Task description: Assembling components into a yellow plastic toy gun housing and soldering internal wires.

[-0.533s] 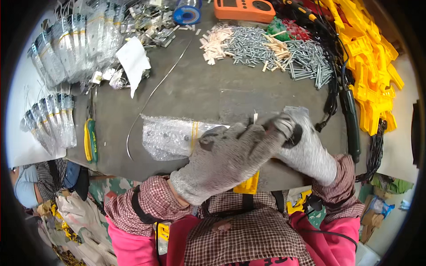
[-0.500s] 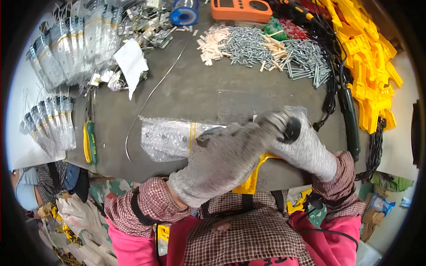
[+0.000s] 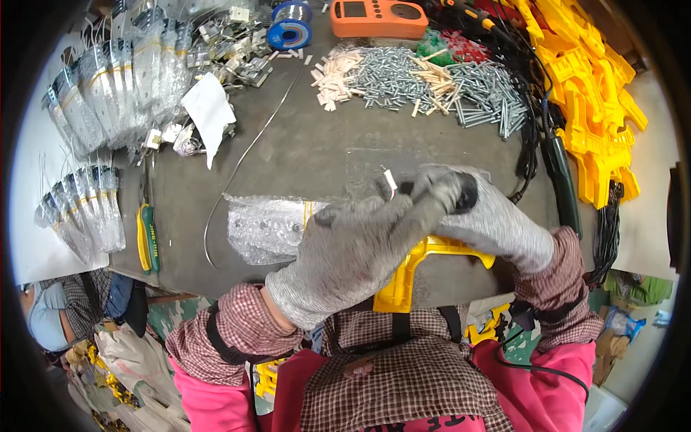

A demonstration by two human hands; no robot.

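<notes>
My two hands, in grey knitted gloves with dark worn patches, meet over the front of the table. My left hand [image 3: 353, 241] is closed, its fingertips hidden against the other glove. My right hand [image 3: 486, 212] is closed too, its fingers curled and partly blurred. What they grip between them is hidden. A small white piece with thin wire [image 3: 389, 181] sticks up just beyond the fingers of my left hand. Beneath both hands is a yellow plastic part [image 3: 394, 290] with a bent arm, near the table edge. A bubble-wrapped packet [image 3: 263, 232] lies beside my left glove.
Screws [image 3: 399, 79] and small wooden pegs lie in a heap at the back, before an orange meter [image 3: 378, 18]. A solder spool [image 3: 289, 34] stands left of it. Yellow parts [image 3: 594, 122] fill the right side; wrapped strips [image 3: 122, 79] and green-yellow cutters [image 3: 147, 241] are left.
My hands have shifted slightly, and more of the yellow part's arm shows below them. The small white piece stands higher beyond the left fingers. The whole view has moved a little.
</notes>
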